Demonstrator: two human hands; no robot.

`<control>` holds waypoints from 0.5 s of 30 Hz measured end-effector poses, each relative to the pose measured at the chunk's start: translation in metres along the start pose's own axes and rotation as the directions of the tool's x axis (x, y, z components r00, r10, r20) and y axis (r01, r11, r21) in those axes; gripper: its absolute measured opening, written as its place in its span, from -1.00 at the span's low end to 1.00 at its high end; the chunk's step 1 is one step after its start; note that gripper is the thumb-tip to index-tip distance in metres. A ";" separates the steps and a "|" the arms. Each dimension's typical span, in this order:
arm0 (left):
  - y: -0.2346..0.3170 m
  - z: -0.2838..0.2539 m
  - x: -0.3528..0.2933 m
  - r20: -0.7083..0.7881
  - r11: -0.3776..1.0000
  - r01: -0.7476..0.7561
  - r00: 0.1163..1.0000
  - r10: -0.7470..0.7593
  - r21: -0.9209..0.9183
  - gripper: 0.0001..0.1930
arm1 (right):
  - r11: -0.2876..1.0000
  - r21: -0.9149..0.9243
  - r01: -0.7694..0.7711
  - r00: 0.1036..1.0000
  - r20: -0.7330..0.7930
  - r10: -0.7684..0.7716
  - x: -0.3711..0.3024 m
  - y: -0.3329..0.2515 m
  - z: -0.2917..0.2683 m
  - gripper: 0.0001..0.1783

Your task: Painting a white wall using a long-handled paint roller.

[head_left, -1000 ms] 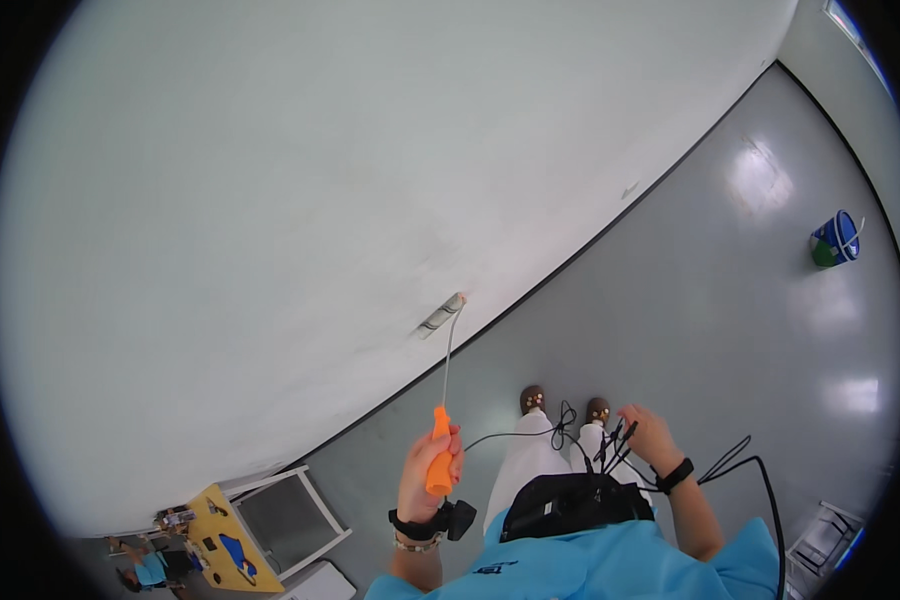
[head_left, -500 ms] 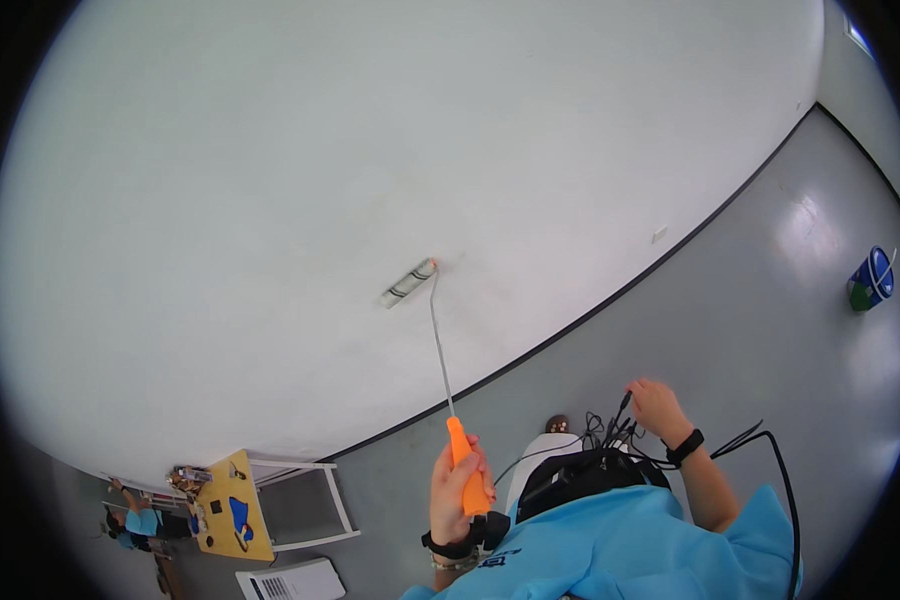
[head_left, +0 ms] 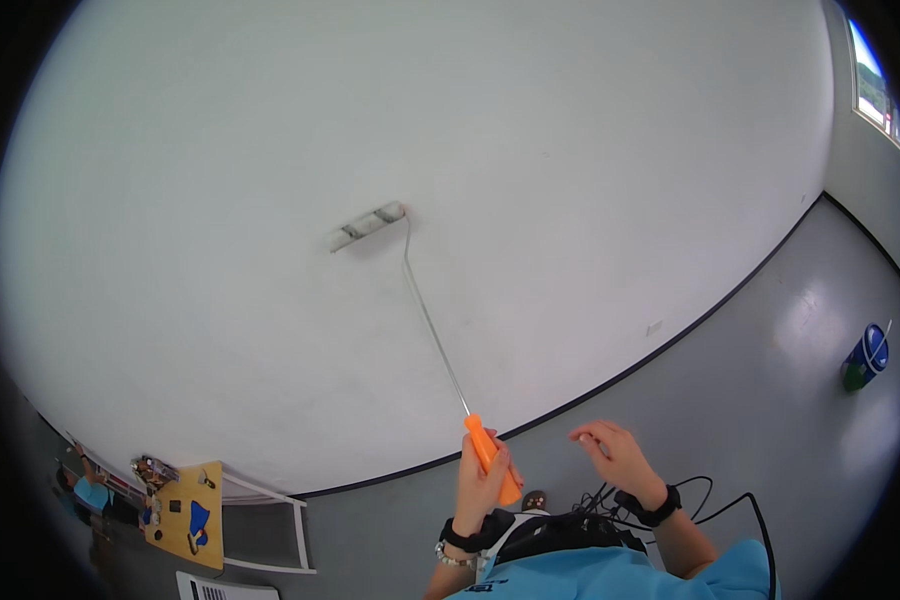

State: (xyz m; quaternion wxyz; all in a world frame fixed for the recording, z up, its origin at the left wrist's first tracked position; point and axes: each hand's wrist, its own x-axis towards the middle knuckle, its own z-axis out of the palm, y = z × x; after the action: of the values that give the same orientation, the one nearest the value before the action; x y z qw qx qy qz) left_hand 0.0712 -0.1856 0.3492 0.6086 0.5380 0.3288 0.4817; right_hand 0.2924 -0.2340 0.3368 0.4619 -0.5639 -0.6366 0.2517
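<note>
Head view showed your left hand point(head_left: 482, 478) clenched around the orange handle point(head_left: 492, 458) of a paint roller, its thin metal rod point(head_left: 432, 320) running up to the roller sleeve point(head_left: 368, 225), which lay flat against the white wall point(head_left: 570, 150), well above the dark baseboard point(head_left: 670, 345). Your right hand point(head_left: 610, 455) hung released, fingers loosely spread, holding nothing, just above the black cables point(head_left: 670, 495) at your waist. To roll well, you needed the sleeve kept flush on the wall along its whole length, with even pressure and the rod steady in line with your forearm. Far right on the grey floor point(head_left: 770, 420) stood a blue bucket point(head_left: 863, 355). At lower left sat a yellow board point(head_left: 185, 515) with blue shapes, and below it a white sheet with dark bars point(head_left: 210, 588) at the picture's edge.
</note>
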 end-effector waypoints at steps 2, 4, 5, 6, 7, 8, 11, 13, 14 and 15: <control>-0.007 0.000 0.016 0.035 0.999 -0.040 0.999 0.040 0.003 -0.76 | 0.998 0.032 0.056 0.997 0.043 -0.057 0.006 -0.013 0.012 -0.83; -0.013 0.000 0.033 0.121 0.997 -0.073 0.990 0.074 -0.017 -0.76 | 0.976 0.191 0.101 0.969 0.205 -0.140 0.007 -0.019 0.026 -0.68; -0.017 0.001 0.040 0.126 0.993 -0.116 0.985 0.116 -0.008 -0.76 | 0.978 0.169 0.119 0.968 0.201 -0.152 0.007 -0.019 0.033 -0.68; -0.019 0.003 0.045 0.153 0.987 -0.164 0.975 0.162 -0.002 -0.77 | 0.958 0.286 -0.002 0.967 0.246 -0.072 0.006 -0.020 0.040 -0.57; -0.022 0.005 0.052 0.178 0.977 -0.214 0.961 0.209 0.005 -0.78 | 0.912 0.395 -0.108 0.957 0.291 -0.013 0.006 -0.018 0.046 -0.43; -0.024 0.006 0.053 0.184 0.984 -0.173 0.969 0.164 0.033 -0.79 | 0.898 0.425 -0.117 0.953 0.302 -0.019 0.010 -0.015 0.052 -0.34; -0.034 0.010 0.061 0.200 0.982 -0.169 0.968 0.149 0.084 -0.79 | 0.845 0.532 -0.048 0.971 0.223 -0.086 0.021 -0.003 0.067 -0.18; -0.041 0.007 0.064 0.197 0.994 -0.106 0.975 0.100 0.020 -0.74 | 0.782 0.601 -0.168 0.971 0.236 0.028 0.028 0.003 0.076 -0.20; -0.045 0.010 0.067 0.226 0.980 -0.101 0.972 0.060 0.173 -0.71 | 0.806 0.584 -0.099 0.980 0.199 -0.024 0.033 0.008 0.069 -0.20; -0.049 0.006 0.068 0.253 0.952 -0.108 0.967 0.033 0.286 -0.68 | 0.794 0.577 -0.191 0.976 0.197 0.091 0.036 0.009 0.071 -0.19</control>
State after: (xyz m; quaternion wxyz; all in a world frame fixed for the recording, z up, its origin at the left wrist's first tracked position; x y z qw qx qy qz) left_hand 0.1094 -0.1217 0.3107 0.5389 0.6904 0.3001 0.3780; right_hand 0.2373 -0.1838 0.3089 0.5425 -0.4158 -0.5170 0.5154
